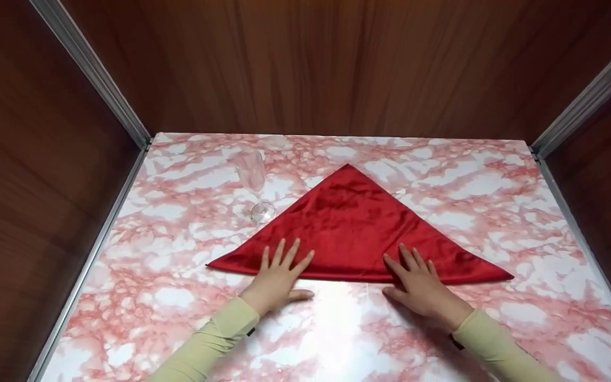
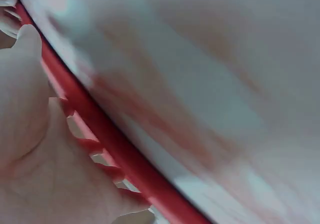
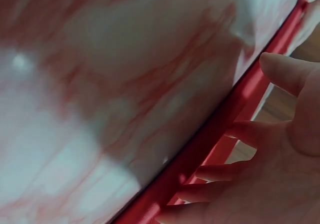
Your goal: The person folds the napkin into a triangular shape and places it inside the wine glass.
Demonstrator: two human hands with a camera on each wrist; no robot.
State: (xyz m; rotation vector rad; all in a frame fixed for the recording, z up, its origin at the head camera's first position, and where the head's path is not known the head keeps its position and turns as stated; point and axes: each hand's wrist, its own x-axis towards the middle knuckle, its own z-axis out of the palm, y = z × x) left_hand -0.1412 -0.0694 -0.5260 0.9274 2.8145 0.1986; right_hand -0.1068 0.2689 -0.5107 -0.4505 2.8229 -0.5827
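A red satin cloth (image 1: 348, 223), folded to a triangle, lies on the table with its peak pointing away and its long folded edge toward me. My left hand (image 1: 276, 281) reaches over that near edge on the left, fingers straight and spread on the fabric, thumb out to the side. On the right, my right hand (image 1: 419, 286) rests likewise across the edge with its fingers extended. Both wrist views show the red folded edge (image 2: 95, 116) running past the fingers, and the right wrist view has the fingertips along the red cloth (image 3: 210, 129).
A clear stemmed glass (image 1: 255, 183) stands left of the cloth, its foot close to the cloth's slanting left edge. The tabletop (image 1: 173, 297) has a red and white marbled pattern. Brown wood-grain panels (image 1: 337, 69) enclose the back and both sides, with metal corner strips.
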